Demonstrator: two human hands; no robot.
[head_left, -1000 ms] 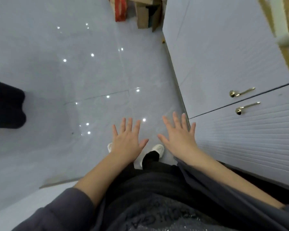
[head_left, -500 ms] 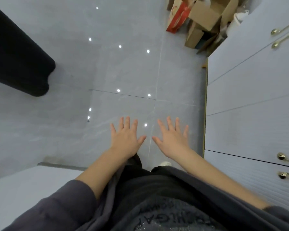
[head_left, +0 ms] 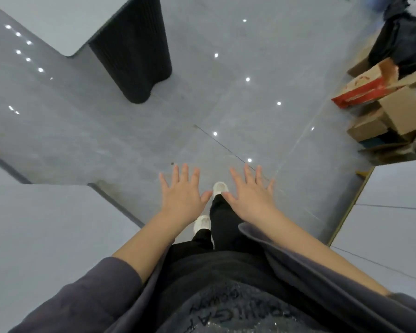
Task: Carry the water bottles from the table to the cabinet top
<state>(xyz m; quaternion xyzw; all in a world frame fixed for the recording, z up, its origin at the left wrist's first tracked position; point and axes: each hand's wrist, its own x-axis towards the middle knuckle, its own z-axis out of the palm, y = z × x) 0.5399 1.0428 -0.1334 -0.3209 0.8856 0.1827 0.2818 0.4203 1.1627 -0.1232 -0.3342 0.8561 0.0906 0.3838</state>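
No water bottle is in view. My left hand point(head_left: 181, 195) and my right hand point(head_left: 251, 194) are held out side by side over the grey tiled floor, palms down, fingers spread, both empty. A white table top point(head_left: 63, 22) with a black ribbed leg point(head_left: 135, 51) stands at the upper left. The white cabinet front point(head_left: 392, 212) runs along the right edge; its top is out of view.
A pale grey slab surface point(head_left: 39, 241) fills the lower left beside me. Cardboard boxes, one of them red point(head_left: 380, 97), are piled at the right. Another person's dark clothed legs point(head_left: 404, 32) stand at the top right. My white shoes point(head_left: 220, 188) are below my hands.
The view has swung left, away from the cabinet: its doors slid toward the right edge, and the table and black leg came into view at the upper left. Both hands stay open and empty.
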